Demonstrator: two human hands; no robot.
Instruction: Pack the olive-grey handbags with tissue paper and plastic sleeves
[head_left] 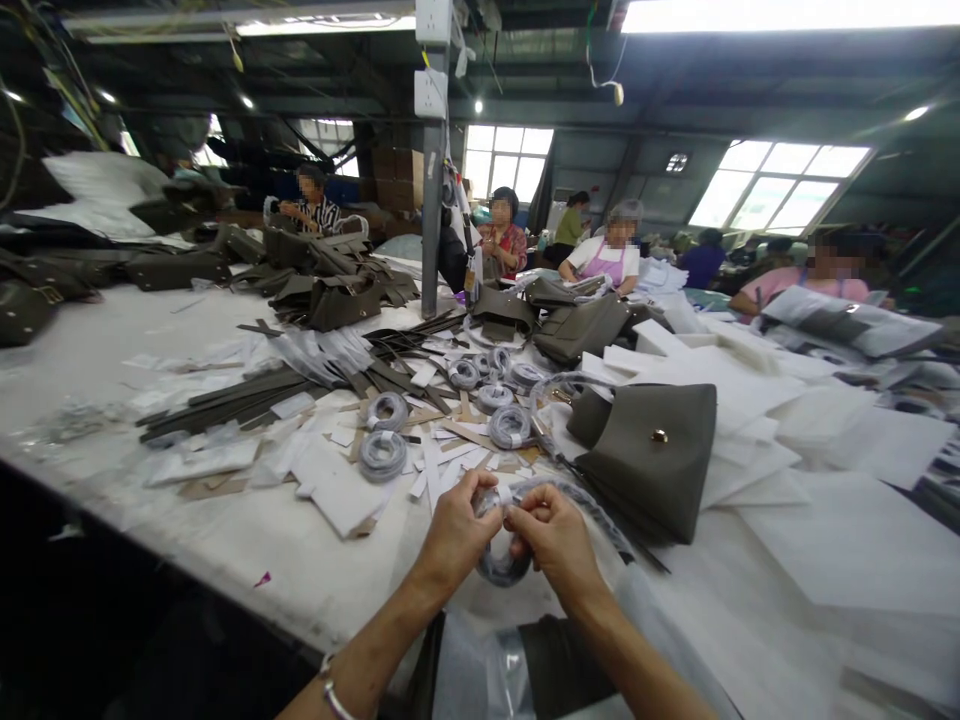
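Observation:
My left hand [457, 530] and my right hand [551, 535] meet near the table's front edge, both pinched on a coiled grey strap wrapped in clear plastic [502, 568]. The coil hangs below my fingers, with a white band at its top. Just beyond my hands lies an olive-grey handbag [649, 455] with a gold stud, flap up. Several more wrapped grey coils [382, 452] lie scattered on the table behind my hands.
A long white table [112, 360] holds dark straps [240, 395], white paper slips and foam sheets [862, 520]. More olive bags [337, 295] are piled at the back. A grey post [433, 200] rises mid-table. Several people sit at work across the far side.

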